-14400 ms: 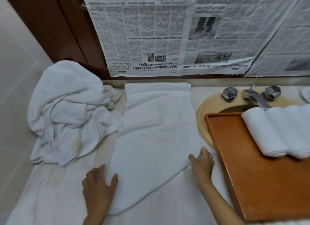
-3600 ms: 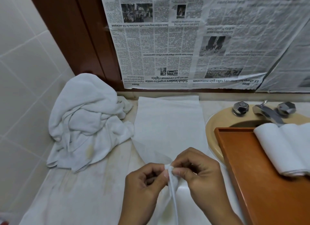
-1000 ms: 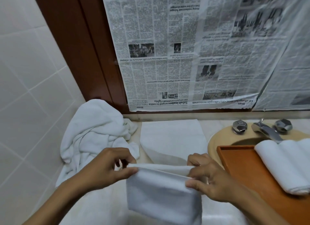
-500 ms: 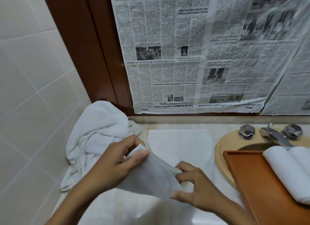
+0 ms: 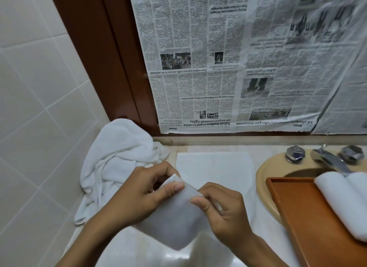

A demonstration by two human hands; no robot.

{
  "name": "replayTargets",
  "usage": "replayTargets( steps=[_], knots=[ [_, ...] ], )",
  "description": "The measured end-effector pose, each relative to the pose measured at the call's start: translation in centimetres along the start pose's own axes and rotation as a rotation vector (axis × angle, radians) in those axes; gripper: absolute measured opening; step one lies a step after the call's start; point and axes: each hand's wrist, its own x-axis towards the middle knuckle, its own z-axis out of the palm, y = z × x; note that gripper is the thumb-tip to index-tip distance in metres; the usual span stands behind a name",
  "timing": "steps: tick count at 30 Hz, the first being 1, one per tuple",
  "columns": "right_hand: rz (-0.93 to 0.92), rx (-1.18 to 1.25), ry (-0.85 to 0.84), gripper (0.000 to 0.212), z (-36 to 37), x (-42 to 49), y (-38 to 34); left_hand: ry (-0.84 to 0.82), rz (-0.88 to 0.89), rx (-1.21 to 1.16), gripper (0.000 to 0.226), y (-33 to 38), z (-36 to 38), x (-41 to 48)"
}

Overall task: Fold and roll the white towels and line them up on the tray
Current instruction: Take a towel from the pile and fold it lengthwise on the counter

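I hold a folded white towel (image 5: 174,225) up above the counter. My left hand (image 5: 145,195) pinches its top left corner between thumb and fingers. My right hand (image 5: 222,209) pinches the top edge a little to the right. The towel's far part (image 5: 216,167) lies flat on the counter behind my hands. A wooden tray (image 5: 297,213) sits at the right over the sink, with rolled white towels (image 5: 345,199) lined up on it.
A heap of crumpled white towels (image 5: 119,159) lies in the left corner against the tiled wall. A beige sink (image 5: 264,175) with a chrome tap (image 5: 327,159) is at the right. Newspaper (image 5: 228,64) covers the panel behind the counter.
My hands have drawn closer together along the towel's top edge. The lifted part now hangs as a narrower fold between them.
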Motion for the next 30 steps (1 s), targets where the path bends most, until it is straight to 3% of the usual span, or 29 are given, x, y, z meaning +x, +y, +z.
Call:
replayTargets(
  steps=[4,6,9,13,16,18,20,23,26,30],
  knots=[
    [0.194,0.140,-0.033,0.018,-0.5,-0.1,0.1,0.047,-0.038,-0.103,0.029,-0.4,0.6,-0.5],
    [0.244,0.206,-0.087,0.026,-1.0,-0.4,0.3,0.079,-0.045,-0.110,0.034,-0.7,0.9,-1.0],
    [0.284,0.218,-0.184,0.029,-1.6,-1.4,1.2,0.145,-0.085,-0.133,0.039,-1.0,1.1,-1.8],
    [0.384,0.208,-0.233,0.017,-2.2,-3.3,3.0,0.182,-0.149,-0.194,0.039,-1.6,1.0,-2.3],
    [0.429,0.200,-0.265,0.034,-2.6,-4.6,4.5,0.222,-0.175,-0.252,0.058,-2.1,0.6,-2.5],
    [0.474,0.221,-0.327,0.050,-2.8,-5.2,5.4,0.238,-0.187,-0.294,0.059,-2.2,0.2,-2.5],
    [0.513,0.245,-0.392,0.048,-3.3,-5.2,5.8,0.243,-0.190,-0.356,0.058,-2.2,-0.2,-2.4],
    [0.498,0.247,-0.444,0.035,-4.1,-4.9,5.9,0.242,-0.187,-0.428,0.048,-2.1,-0.7,-2.2],
    [0.435,0.187,-0.417,0.027,-5.0,-4.3,5.5,0.245,-0.205,-0.431,0.013,-2.0,-1.0,-2.2],
    [0.394,0.206,-0.394,0.027,-6.0,-3.6,5.2,0.289,-0.238,-0.475,0.009,-2.5,-1.0,-2.2]
  ],
)
